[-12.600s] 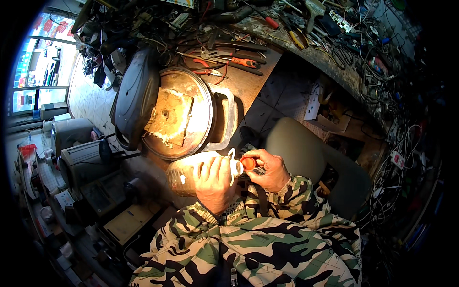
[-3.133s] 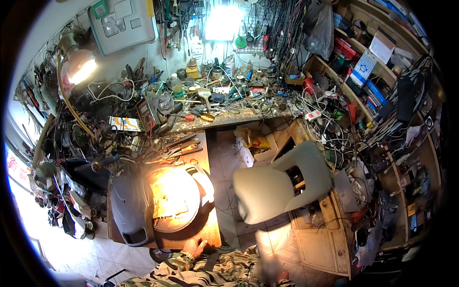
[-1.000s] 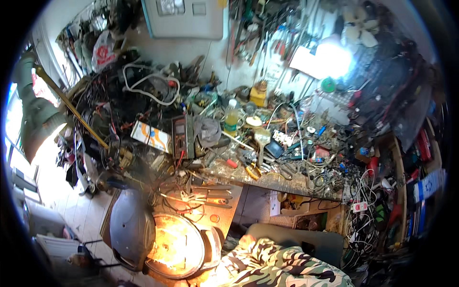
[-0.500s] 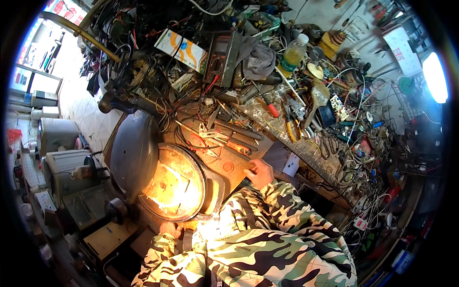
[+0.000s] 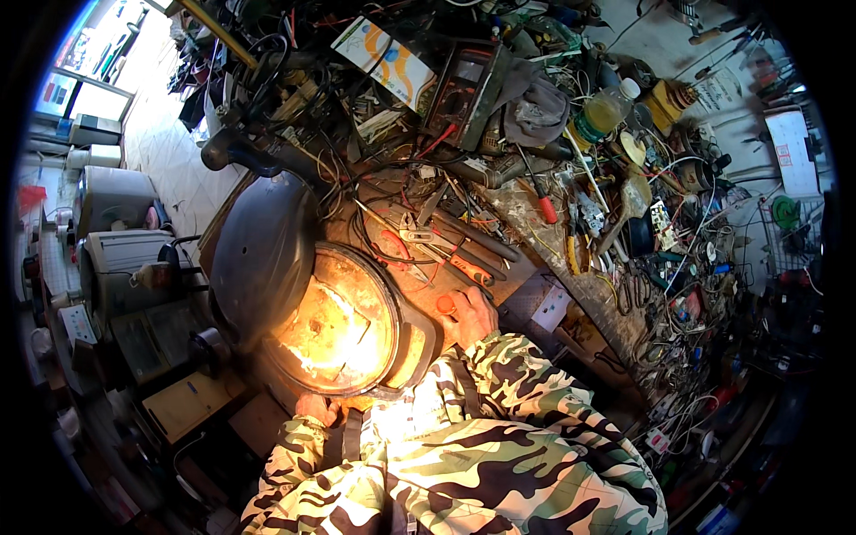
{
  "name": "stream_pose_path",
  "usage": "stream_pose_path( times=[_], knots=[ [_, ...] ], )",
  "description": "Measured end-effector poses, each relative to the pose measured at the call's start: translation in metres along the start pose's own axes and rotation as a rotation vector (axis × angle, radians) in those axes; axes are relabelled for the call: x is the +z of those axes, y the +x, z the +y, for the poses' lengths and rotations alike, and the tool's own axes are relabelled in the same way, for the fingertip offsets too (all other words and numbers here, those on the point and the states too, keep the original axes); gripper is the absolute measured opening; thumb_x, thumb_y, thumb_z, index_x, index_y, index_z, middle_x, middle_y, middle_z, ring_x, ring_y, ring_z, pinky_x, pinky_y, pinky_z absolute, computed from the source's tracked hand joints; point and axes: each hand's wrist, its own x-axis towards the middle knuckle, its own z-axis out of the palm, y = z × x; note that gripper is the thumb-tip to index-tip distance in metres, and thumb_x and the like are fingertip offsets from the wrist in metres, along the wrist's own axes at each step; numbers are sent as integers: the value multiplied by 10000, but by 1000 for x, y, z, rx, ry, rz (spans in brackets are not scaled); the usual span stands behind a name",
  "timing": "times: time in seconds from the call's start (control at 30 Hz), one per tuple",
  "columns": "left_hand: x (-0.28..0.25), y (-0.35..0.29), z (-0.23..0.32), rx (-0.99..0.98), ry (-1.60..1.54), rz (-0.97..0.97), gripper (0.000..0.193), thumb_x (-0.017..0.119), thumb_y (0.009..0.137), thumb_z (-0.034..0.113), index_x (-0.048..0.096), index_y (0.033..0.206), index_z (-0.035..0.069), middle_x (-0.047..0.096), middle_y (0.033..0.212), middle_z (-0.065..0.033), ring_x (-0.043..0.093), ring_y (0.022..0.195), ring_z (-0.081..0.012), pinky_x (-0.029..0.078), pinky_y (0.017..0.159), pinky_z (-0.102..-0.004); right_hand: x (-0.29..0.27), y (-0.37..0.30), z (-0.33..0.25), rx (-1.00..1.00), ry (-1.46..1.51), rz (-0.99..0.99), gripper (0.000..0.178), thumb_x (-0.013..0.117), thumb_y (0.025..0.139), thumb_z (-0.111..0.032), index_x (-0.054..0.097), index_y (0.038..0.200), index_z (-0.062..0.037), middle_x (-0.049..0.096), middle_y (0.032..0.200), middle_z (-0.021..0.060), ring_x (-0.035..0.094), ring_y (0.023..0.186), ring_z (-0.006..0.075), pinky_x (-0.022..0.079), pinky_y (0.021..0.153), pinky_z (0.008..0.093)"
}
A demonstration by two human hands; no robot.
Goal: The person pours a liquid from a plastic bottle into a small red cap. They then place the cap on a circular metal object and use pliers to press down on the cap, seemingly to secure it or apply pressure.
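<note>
The left hand (image 5: 318,410) gripped the near rim of the round cooker body (image 5: 343,325) on the bench — rigid metal, probably heavy, best held at the rim. The right hand (image 5: 471,314) closed around an orange-handled tool (image 5: 446,306) just beside it.

Pliers (image 5: 464,267), loose wires (image 5: 392,192) and the open cooker (image 5: 343,325) crowd the bench; bare floor (image 5: 165,156) lies left.
</note>
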Motion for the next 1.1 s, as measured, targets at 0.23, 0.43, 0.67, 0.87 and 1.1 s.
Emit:
stream_pose_path(
  times=[0.23,0.43,0.67,0.87,1.1],
  knots=[
    [-2,3,3,-72,39,-79,357,710,778,316,724,996,33,690,1000,-282,650,957,-459,522,839,-521,-16,6,-10,86,102,-33,504,839,759,-194,627,1197,-62,603,1132,186,644,970,428,553,795,524],
    [0,-1,3,-72,-12,10,400,739,777,337,724,1021,21,692,1010,-273,650,956,-457,524,831,-506,-46,16,-42,-72,194,88,447,812,751,-161,642,1152,-60,625,1062,144,650,935,402,554,768,478],
    [-5,-4,4,-65,-22,11,479,750,796,356,719,949,-97,684,984,-327,659,973,-468,529,887,-510,-53,23,-95,-236,298,46,467,824,736,-79,638,1161,-31,639,1072,170,666,965,387,556,797,449],
    [1,-6,0,-45,-109,26,509,738,786,316,668,1032,-123,639,1008,-339,641,942,-460,518,862,-520,-30,23,-144,-368,346,-10,422,827,753,-119,648,1124,-26,662,1030,178,689,916,371,566,780,422],
    [22,-13,-12,75,-253,214,520,779,781,278,654,1116,-99,623,1114,-276,587,1102,-434,478,975,-494,7,20,-182,-423,317,-53,425,836,744,-154,655,1107,-25,671,992,175,697,878,342,568,757,395]
  ],
)
